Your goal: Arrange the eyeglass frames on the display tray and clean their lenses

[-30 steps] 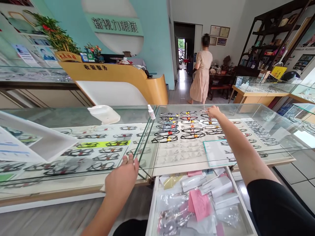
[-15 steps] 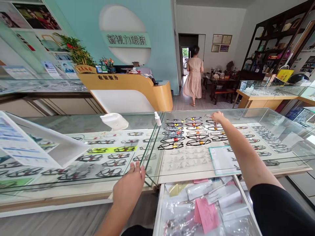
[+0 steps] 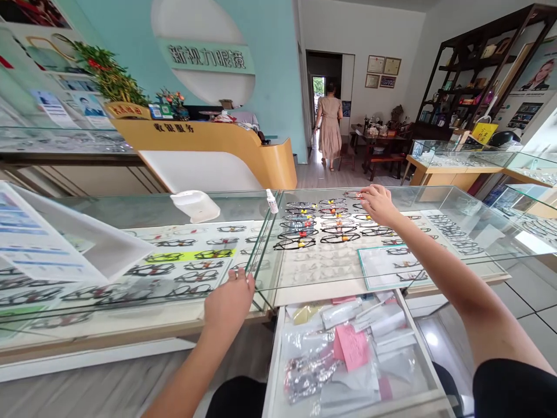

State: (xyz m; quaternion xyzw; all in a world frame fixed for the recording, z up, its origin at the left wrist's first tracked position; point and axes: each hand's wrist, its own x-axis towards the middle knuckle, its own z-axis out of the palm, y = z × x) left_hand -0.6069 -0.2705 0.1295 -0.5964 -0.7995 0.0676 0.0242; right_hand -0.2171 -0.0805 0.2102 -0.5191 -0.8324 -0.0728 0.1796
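My right hand (image 3: 378, 204) reaches to the far side of the glass display case, its fingers closed on a pair of eyeglasses (image 3: 353, 195) at the end of a row. Rows of eyeglasses (image 3: 340, 237) with small coloured tags sit on top of the case, left of and below that hand. My left hand (image 3: 230, 297) lies on the near edge of the glass counter top (image 3: 226, 277), fingers extended beside the seam between two cases. A small white spray bottle (image 3: 272, 201) stands near the seam at the back. The white plastic tray (image 3: 195, 206) sits left of it.
An open drawer (image 3: 278, 354) below holds plastic packets and a pink paper (image 3: 351, 347). A white folded card stand (image 3: 52, 244) is at the left. A teal-edged sheet (image 3: 374, 267) lies at the right. Farther back are a cashier desk (image 3: 217, 139) and a person (image 3: 329, 125).
My right hand has shifted slightly left with the eyeglasses. The view has turned and moved a little. The person in the background has walked farther toward the doorway. My left hand stays on the glass.
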